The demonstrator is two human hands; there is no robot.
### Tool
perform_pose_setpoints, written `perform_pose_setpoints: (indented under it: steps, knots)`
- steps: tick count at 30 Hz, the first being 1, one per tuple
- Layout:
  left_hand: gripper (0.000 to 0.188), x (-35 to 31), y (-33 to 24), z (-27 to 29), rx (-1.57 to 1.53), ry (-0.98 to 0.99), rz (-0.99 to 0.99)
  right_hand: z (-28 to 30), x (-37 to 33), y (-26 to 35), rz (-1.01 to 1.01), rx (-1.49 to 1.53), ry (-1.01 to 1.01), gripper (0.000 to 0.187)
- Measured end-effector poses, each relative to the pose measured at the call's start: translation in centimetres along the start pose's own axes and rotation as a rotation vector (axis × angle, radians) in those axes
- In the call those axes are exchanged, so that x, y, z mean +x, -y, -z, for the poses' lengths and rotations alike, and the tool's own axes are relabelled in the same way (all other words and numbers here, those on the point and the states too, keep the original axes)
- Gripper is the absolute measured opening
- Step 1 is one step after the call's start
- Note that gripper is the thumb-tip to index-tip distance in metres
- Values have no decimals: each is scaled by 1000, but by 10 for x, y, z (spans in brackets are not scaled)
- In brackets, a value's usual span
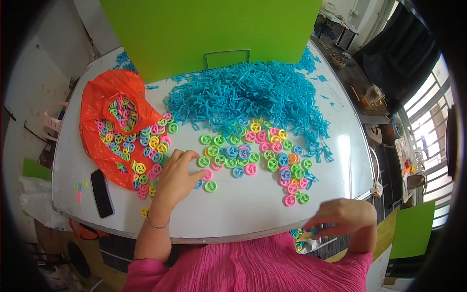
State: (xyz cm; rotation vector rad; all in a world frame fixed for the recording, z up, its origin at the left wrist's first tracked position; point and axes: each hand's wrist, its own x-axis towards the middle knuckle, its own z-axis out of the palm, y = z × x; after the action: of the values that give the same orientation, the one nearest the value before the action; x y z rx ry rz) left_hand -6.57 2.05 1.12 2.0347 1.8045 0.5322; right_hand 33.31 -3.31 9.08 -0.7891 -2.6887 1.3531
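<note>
We counted two hands over one white table (233, 209): the left hand (177, 176), with one bracelet (158, 226) on its wrist, and the right hand (343, 216). Before us were one red plastic bag (112, 80), one dark phone (102, 193), one green board (170, 34) and one heap of blue plastic pieces (248, 92). The small wheels (238, 172) overlapped too much for us to count in full; pink, green, blue and yellow, they showed in the bag and lay loosely spread in front of the blue heap. We saw one yellow wheel (144, 212) just left of the left wrist.

Around the left thumb we picked out four wheels: a green one (203, 162) beside the forefinger's tip, a pink one (207, 174) at the thumb's tip, a blue one (198, 184) just below the thumb, and a second green one (210, 186) farther right. That thumb and forefinger stood apart, gripping nothing we could see.

The right fingers were curled at the table's near edge, with something blue and yellowish beneath them; it was blurred, so we could not tell whether they gripped it.
</note>
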Motion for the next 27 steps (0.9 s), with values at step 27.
perform_pose_setpoints:
  steps: [27]
  knots:
    - [18,-1,-31,-34,-1148,164,46,45,83,-98,-283,410,-1074,30]
